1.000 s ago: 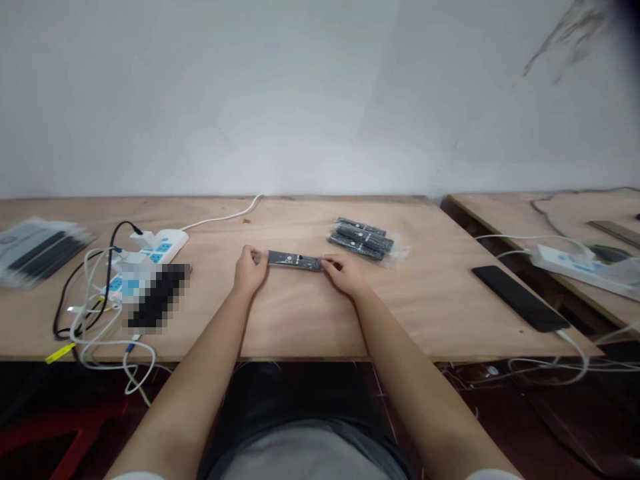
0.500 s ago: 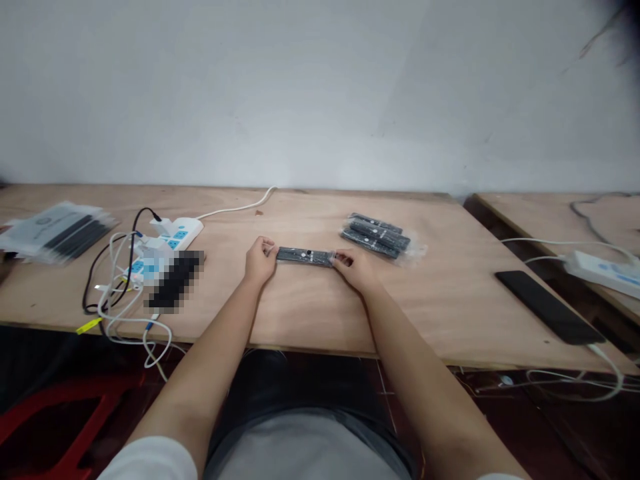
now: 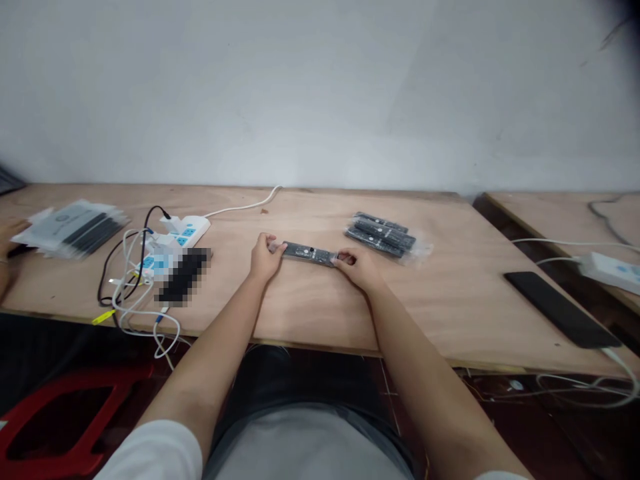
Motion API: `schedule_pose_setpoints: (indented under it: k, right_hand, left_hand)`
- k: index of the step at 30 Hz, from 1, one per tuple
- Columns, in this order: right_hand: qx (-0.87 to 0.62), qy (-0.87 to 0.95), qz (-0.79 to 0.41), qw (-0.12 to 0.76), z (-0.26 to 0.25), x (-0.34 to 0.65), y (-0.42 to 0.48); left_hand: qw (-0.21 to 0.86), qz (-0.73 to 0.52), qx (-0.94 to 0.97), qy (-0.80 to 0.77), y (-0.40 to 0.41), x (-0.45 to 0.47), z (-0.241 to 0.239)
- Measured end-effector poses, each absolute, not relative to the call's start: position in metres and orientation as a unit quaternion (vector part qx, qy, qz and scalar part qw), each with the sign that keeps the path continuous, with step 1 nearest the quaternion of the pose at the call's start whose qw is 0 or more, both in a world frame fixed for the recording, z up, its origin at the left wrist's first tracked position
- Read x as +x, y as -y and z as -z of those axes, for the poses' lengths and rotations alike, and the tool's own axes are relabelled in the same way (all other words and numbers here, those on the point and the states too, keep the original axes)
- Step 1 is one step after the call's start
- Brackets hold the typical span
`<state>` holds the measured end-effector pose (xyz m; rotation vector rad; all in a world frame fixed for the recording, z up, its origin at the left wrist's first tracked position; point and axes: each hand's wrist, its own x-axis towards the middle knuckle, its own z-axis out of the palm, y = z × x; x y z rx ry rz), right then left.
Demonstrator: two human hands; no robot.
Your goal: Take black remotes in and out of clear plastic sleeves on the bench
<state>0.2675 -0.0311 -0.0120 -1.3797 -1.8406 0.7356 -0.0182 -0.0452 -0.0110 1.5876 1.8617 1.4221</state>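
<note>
A slim black remote control (image 3: 309,253) in a clear plastic sleeve lies lengthwise between my two hands, low over the wooden table. My left hand (image 3: 267,257) pinches its left end between thumb and fingers. At the other end, my right hand (image 3: 353,263) grips the sleeve's edge, fingers closed. The remote slants slightly, its right end nearer to me. Beyond my right hand rests a small pile of similar wrapped remotes (image 3: 383,235), their clear plastic sticking out to the right.
On the left stand a white power strip (image 3: 197,229) with tangled cables and a pixelated dark object (image 3: 184,277). Farther left are stacked plastic packets (image 3: 75,227) beside another person's arm (image 3: 6,253). A black phone (image 3: 560,309) lies at right, near a gap before another table (image 3: 550,210).
The remote has tilted a little, its left end moving away from me. The view has shifted slightly left, and another person's arm has come in at the left edge.
</note>
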Motion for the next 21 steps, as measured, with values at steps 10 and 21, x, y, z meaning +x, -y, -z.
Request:
schedule_pose_setpoints:
  k: [10,21]
  right_hand:
    - [-0.556,0.729,-0.257,0.307,0.004,0.264,0.036]
    - [-0.573,0.705,-0.249,0.335,0.011,0.270,0.030]
  left_hand:
    - [0.216,-0.513,0.558,-0.615,0.040,-0.027,0.016]
    - [0.130,-0.540,0.499,-0.665,0.044,-0.032,0.012]
